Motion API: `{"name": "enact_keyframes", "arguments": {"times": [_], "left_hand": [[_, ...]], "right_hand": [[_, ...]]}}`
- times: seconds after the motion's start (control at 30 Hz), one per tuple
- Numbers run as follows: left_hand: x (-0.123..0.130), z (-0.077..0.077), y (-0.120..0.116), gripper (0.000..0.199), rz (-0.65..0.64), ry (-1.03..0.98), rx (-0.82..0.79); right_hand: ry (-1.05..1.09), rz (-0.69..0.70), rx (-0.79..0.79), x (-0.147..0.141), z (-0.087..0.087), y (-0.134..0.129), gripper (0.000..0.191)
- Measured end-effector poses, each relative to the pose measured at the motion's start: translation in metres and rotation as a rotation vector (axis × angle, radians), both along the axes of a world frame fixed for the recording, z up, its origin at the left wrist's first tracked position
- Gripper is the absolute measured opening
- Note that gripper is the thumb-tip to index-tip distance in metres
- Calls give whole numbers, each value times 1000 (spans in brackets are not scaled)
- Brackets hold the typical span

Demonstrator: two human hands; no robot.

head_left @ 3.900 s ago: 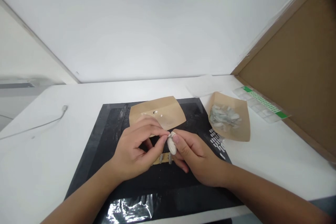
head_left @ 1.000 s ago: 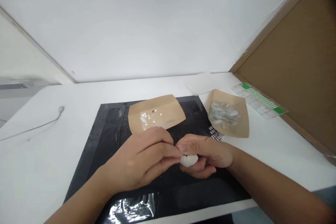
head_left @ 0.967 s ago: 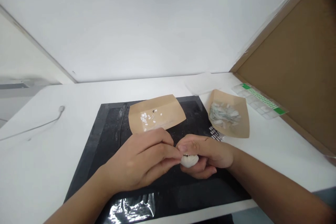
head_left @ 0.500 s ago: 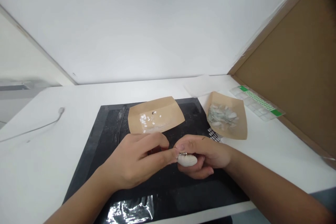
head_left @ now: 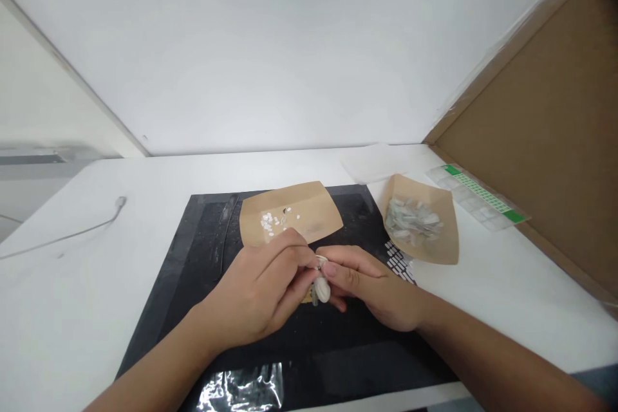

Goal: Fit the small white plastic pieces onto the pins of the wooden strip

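A small whitish oval piece (head_left: 322, 290) with a ring-like top hangs between my hands over the black mat (head_left: 347, 360). My left hand (head_left: 263, 290) pinches its upper part between thumb and fingertips. From the other side, my right hand (head_left: 371, 283) grips the same top with thumb and index finger, its lower fingers curled behind. Something small and yellowish shows beside the piece, too small to make out. Beyond my left hand lies a brown paper tray (head_left: 318, 206) with small white bits (head_left: 268, 222).
A second brown paper tray (head_left: 447, 238) at the right holds translucent pieces (head_left: 415, 219). Near the cardboard wall (head_left: 541, 103) lies a clear compartment case (head_left: 483, 196) with a green label. A cable (head_left: 91, 228) lies left, and clear plastic (head_left: 241, 389) is on the mat's front.
The whitish piece has turned from lying sideways to hanging down and moved slightly left. My left fingers have closed in around its top, and my right hand has shifted its grip.
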State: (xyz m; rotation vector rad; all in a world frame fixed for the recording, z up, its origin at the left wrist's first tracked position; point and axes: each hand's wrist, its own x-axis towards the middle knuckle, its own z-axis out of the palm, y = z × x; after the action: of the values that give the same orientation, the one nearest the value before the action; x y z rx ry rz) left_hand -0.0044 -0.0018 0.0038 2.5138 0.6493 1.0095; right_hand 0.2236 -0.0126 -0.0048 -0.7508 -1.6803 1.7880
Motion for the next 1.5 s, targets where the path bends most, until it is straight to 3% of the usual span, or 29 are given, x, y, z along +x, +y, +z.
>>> {"name": "enact_keyframes", "arguments": {"times": [0.1, 0.3, 0.6, 0.93, 1.13, 1.5], "left_hand": [[1, 2, -2, 8, 17, 18, 14], [3, 2, -2, 8, 46, 31, 77], [8, -9, -2, 10, 113, -147, 35], [10, -13, 0, 20, 117, -206, 56], [8, -10, 2, 21, 51, -249, -14], [6, -12, 4, 16, 61, -229, -109]], "right_hand": [[-90, -33, 161, 0, 0, 0, 45], [-176, -94, 279, -2, 1, -3, 45], [-77, -135, 123, -4, -2, -4, 41], [-130, -224, 201, -6, -9, -3, 45], [-188, -228, 285, -6, -4, -3, 42], [-285, -279, 422, -11, 3, -6, 43]]}}
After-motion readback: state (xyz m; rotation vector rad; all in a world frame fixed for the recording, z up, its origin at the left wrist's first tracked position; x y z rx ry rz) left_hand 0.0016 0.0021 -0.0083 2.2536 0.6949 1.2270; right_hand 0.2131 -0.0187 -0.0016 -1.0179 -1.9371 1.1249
